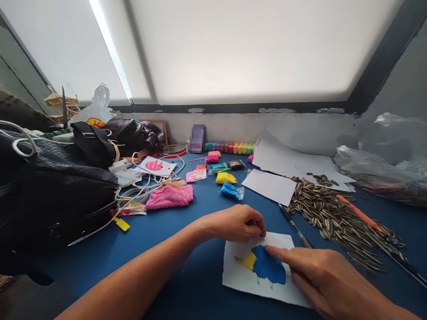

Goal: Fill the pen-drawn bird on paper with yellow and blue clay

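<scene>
A white sheet of paper [238,282] lies on the blue table in front of me, bearing a sheep-like drawing with a blue clay body [269,266] and a yellow clay head [247,261]. Thin pencilled legs show below the body. My right hand [320,275] rests over the sheet's right side, its index finger stretched out and touching the upper edge of the blue clay. At the sheet's top edge, my left hand [242,222] has its fingers curled together. A speck of blue shows beneath those fingertips, but what they hold is hidden.
Clay packets in blue [231,190] and yellow [226,178] lie ahead, near a pink cloth [170,196]. Sunflower seeds [320,209], a pen [295,226] and white paper [270,184] are to the right. A black bag [66,200] and white cables crowd the left.
</scene>
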`<state>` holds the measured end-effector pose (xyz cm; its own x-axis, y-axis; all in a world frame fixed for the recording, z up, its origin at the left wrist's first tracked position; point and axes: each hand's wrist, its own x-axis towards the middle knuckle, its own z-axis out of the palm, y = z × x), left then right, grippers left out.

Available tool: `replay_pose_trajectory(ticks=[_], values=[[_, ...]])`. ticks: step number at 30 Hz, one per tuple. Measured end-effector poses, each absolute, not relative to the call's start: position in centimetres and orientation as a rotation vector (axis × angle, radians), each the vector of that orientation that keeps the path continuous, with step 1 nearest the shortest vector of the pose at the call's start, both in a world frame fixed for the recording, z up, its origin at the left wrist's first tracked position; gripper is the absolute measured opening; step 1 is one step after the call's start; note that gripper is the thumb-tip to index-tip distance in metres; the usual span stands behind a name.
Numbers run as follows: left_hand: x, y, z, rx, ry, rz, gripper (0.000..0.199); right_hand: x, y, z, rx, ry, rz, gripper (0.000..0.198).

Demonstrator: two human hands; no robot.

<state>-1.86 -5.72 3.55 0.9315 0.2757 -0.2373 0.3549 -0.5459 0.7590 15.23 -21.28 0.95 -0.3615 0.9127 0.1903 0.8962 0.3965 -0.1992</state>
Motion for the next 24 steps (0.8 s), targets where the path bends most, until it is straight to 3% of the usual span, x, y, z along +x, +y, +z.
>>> replay_pose_trajectory(ticks=[24], values=[[-1.9,-5.7,3.2,2.184,0.449,-0.111,0.024,16.0,-22.5,1.6,-1.742,-2.513,0.146,0.059]])
